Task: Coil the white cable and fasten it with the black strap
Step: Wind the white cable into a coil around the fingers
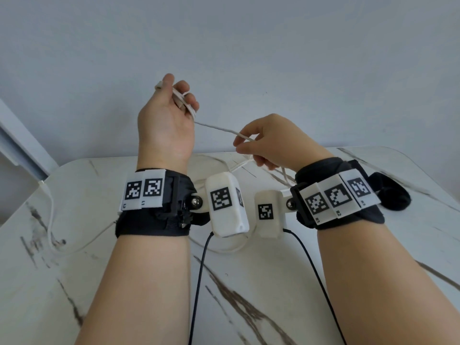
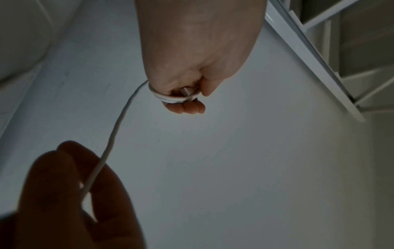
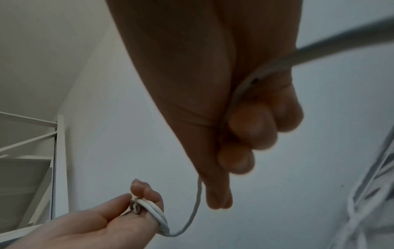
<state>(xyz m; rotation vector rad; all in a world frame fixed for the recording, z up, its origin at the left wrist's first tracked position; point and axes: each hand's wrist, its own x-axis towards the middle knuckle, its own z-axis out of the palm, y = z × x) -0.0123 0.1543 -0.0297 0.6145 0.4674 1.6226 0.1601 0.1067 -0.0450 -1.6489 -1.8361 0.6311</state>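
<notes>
My left hand [image 1: 179,95] is raised above the table's far edge, with the white cable [image 1: 216,128] wound in a few turns round its fingers. Its thumb pins the plug end. The left wrist view shows these turns [image 2: 175,99] round the fingers of my left hand [image 2: 183,101]. From there the cable runs tight to my right hand [image 1: 242,141], which pinches it between thumb and fingers. The right wrist view shows the cable [image 3: 196,207] passing through my right hand [image 3: 234,151]. The slack [image 1: 231,249] lies looped on the table. I cannot pick out the black strap for certain.
The white marble table [image 1: 273,307] has rounded far corners and stands against a plain wall. A black fabric piece [image 1: 393,195] lies beside my right wrist. Two thin black leads [image 1: 199,282] hang from the wrist cameras. A white frame [image 1: 22,145] stands at the left.
</notes>
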